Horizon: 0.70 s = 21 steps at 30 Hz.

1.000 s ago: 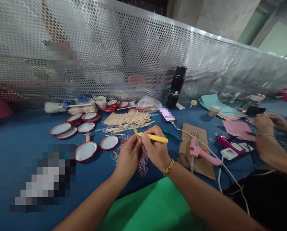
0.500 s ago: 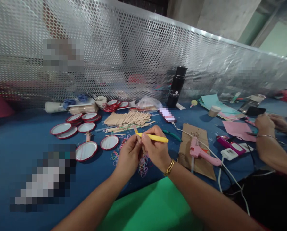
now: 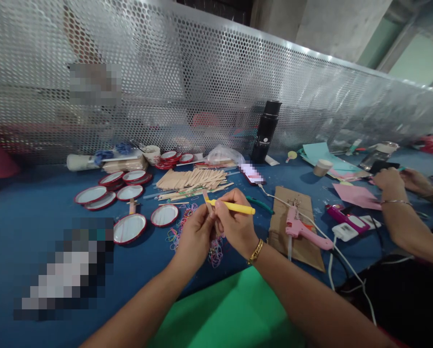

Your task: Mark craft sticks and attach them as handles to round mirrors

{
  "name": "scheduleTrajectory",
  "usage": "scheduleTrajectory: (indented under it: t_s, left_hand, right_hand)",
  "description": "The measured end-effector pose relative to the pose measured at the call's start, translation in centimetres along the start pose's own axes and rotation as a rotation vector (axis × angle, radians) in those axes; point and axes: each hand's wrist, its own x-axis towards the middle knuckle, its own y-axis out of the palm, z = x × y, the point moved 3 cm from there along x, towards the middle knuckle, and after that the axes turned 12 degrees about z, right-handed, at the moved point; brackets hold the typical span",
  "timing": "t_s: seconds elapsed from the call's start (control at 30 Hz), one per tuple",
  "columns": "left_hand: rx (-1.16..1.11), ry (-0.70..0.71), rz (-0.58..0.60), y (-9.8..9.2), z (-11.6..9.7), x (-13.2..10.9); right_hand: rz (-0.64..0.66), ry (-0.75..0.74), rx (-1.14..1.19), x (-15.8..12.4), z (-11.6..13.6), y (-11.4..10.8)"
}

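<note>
Between the fingers of my left hand (image 3: 195, 232) is a wooden craft stick (image 3: 205, 195), its upper end poking out above the fingertips. My right hand (image 3: 236, 224) grips a yellow marker (image 3: 240, 208), tip toward the left and touching or very close to the stick. Both hands are close together, over a heap of coloured rubber bands (image 3: 215, 252). Behind them lies a pile of craft sticks (image 3: 187, 179). To the left are several red-rimmed white round lids (image 3: 165, 215); one of them (image 3: 129, 229) has a stick at its upper edge.
A pink glue gun (image 3: 296, 224) rests on cardboard (image 3: 278, 237) at the right, with cables nearby. A black flask (image 3: 265, 133) stands by the perforated metal screen (image 3: 216, 63). Green sheet (image 3: 231, 309) lies in front. At far right, another person's hands (image 3: 390, 181) work near pink paper (image 3: 356, 195).
My hands hold nearly the same pose, with the marker and stick shifted only very slightly. At the right, the other person's hands have moved a little to the left.
</note>
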Motion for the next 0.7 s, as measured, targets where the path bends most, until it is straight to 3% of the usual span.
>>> scheduleTrajectory:
  t_s: [0.7]
  left_hand:
    - [-0.01,-0.026,-0.008,0.29,-0.09,-0.01]
  right_hand:
    - [-0.013,0.001,0.012,0.02,-0.36,0.13]
